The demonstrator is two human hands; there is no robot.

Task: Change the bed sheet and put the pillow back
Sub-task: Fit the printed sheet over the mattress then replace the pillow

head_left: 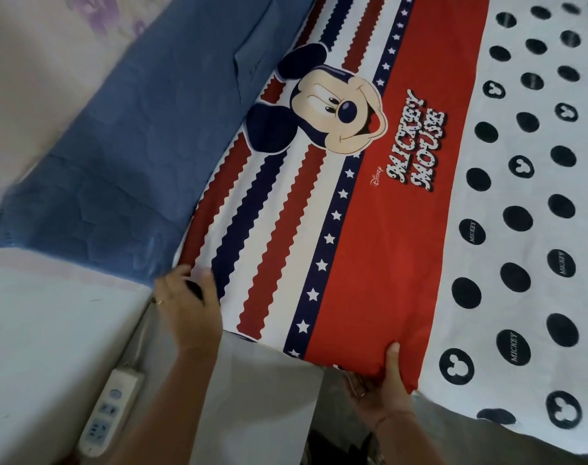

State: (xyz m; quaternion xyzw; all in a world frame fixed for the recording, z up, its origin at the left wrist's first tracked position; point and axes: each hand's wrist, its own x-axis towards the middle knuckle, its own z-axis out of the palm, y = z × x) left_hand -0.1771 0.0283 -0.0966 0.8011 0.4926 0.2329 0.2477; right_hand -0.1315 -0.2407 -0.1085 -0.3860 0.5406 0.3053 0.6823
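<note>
Mickey Mouse bed sheet [369,246] lies spread flat over the bed, filling the middle and right of the view. It has a broad red band with the character's name in lettering, a navy strip of white stars beside it, and wavy red, navy and white stripes behind a large cartoon head. To the right of the red band the cloth is white with dark dots.

Along the sheet's left side a blue quilted pad [101,162] lies uncovered, running from the top of the view down to the sheet's near left corner.

At that corner the left hand [188,303] grips the sheet, its fingers curled over the striped edge and its thumb on top. A ring shows on one finger. This hand is slightly blurred.

The right hand [383,391] grasps the near edge of the red band, thumb pressed on the top of the cloth and fingers tucked underneath, so the edge is lifted a little there. The two hands are well apart along the same near edge.

Below the left forearm a white power strip [110,411] with its cable lies on a pale surface [34,330] beside the bed. A grey panel [262,397] shows between the forearms.
</note>
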